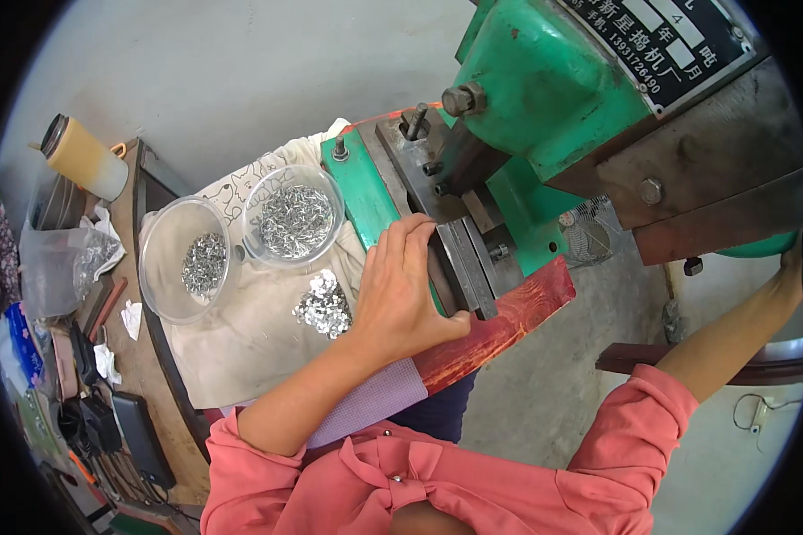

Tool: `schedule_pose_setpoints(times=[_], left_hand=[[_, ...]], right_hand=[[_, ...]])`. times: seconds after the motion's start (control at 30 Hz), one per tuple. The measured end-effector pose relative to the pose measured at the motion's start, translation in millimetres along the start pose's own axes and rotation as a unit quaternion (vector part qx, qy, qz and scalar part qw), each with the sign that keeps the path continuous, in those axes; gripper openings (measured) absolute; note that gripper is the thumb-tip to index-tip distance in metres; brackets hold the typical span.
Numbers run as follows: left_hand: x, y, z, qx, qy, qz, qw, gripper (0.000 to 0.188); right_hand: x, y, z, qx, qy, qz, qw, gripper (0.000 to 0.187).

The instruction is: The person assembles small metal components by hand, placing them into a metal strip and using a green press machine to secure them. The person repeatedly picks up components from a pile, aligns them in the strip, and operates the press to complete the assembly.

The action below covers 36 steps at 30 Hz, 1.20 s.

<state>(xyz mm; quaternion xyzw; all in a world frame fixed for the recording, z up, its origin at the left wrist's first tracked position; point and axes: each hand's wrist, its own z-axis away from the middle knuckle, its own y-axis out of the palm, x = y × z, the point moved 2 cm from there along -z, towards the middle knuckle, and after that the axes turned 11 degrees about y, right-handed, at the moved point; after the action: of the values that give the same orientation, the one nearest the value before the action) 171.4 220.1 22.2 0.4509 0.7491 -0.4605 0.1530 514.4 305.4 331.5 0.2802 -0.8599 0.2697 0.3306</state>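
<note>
Left hand (pixel 400 290) rests beside green press's (pixel 544 80) black rectangular nameplate (pixel 665 45).

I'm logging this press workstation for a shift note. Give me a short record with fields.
machine: green press with dark metal die block
left hand: left hand rests flat against the die block
right hand: right hand at picture's edge, grip hidden
bowls: two clear bowls holding small metal pieces
loose pile: shiny metal pieces on cloth

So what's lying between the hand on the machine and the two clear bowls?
A small heap of shiny metal bits lies on the pale cloth, between the left hand and the two clear bowls. The head view shows it.
</note>
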Motion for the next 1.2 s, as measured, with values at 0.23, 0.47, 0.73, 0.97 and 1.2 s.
schedule_pose_setpoints(times=[0.23,0.47,0.73,0.97,1.2], left_hand=[[-3,6,-1,-0.013,-0.005,0.011,1.0,0.093],[0,7,1,0.003,-0.008,0.012,1.0,0.098],[-9,-10,4,0.049,0.1,-0.06,0.992,0.098],[-9,-6,6,0.074,0.178,-0.217,0.957,0.078],[-5,-3,8,0.057,0.179,-0.181,0.965,0.08]], right_hand=[[-68,-17,17,-0.064,0.041,-0.126,0.989,0.054],[-90,34,101,-0.143,0.005,-0.175,0.974,0.048],[-111,115,248,0.217,0.018,0.036,0.975,0.015],[-99,153,259,0.446,0.177,0.037,0.877,0.026],[-104,151,248,0.548,0.24,0.028,0.801,0.021]])
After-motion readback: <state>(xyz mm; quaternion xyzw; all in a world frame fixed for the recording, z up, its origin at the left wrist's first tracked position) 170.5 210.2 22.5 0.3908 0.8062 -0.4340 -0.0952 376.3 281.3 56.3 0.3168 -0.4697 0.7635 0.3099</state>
